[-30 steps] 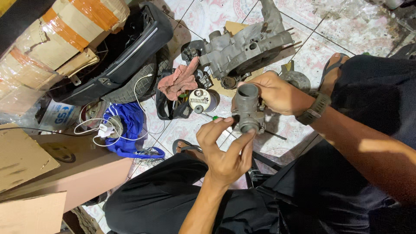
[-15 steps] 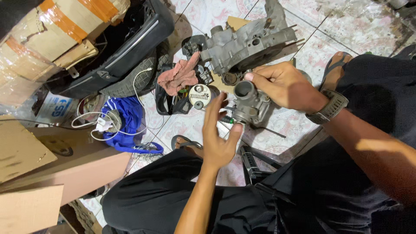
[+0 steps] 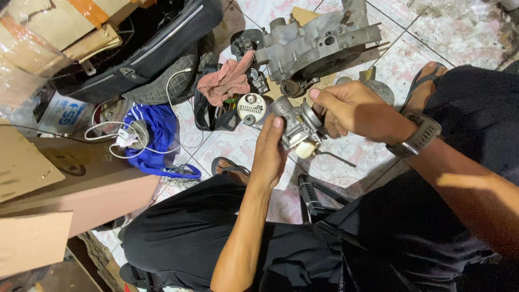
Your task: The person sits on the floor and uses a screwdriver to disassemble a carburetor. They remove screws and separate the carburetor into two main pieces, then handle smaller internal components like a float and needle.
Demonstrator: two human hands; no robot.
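you are holding a small grey metal carburetor (image 3: pixel 296 128) between both hands above the tiled floor (image 3: pixel 400 59), in front of your knees. your left hand (image 3: pixel 270 154) is reaching up with fingers straight, thumb pressing the part's side. your right hand (image 3: pixel 354 108) is curling around its far side, wrist bent, watch strap showing. a grey engine casing (image 3: pixel 313 46) is lying just beyond.

A makeshift repair spot on a tiled floor at home.
I'm sitting on worn patterned tiles (image 3: pixel 465 32) with a grey engine casing (image 3: pixel 316 46) in front of me, a greasy pink rag (image 3: pixel 227 81), a black scooter seat (image 3: pixel 146 51) and taped cardboard boxes (image 3: pixel 48 178) crowding my left.
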